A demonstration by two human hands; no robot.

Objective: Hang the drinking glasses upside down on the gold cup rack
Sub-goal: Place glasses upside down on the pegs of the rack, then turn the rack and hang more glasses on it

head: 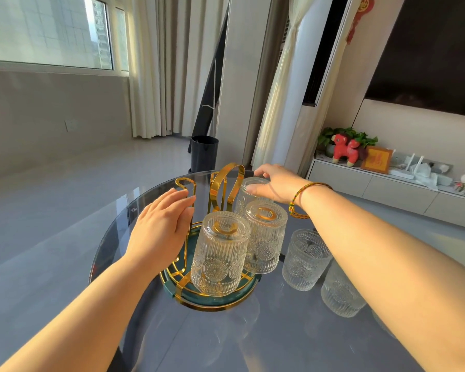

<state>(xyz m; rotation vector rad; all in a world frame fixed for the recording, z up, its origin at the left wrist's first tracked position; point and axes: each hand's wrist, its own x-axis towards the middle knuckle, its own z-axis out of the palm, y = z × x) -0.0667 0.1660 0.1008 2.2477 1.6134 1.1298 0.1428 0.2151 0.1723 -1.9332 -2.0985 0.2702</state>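
Observation:
The gold cup rack [227, 183] stands on a round green tray [215, 300] in the middle of the glass table. Two ribbed clear glasses hang upside down on its front prongs: one nearest me [219, 253], one to its right [265, 240]. A third upside-down glass [249, 196] sits on the far right prong, and my right hand [275, 185] grips its base from above. My left hand [163, 224] is flat and open, its fingers touching an empty gold prong [185, 185] on the left. Two more glasses stand upright on the table at the right, one [305, 257] nearer the rack, one [341, 291] further right.
The round glass table [253, 345] ends close behind the rack and on the left. Beyond it a black bin [204, 153] stands on the floor. A low white cabinet [387, 183] with a red toy and plants runs along the right wall.

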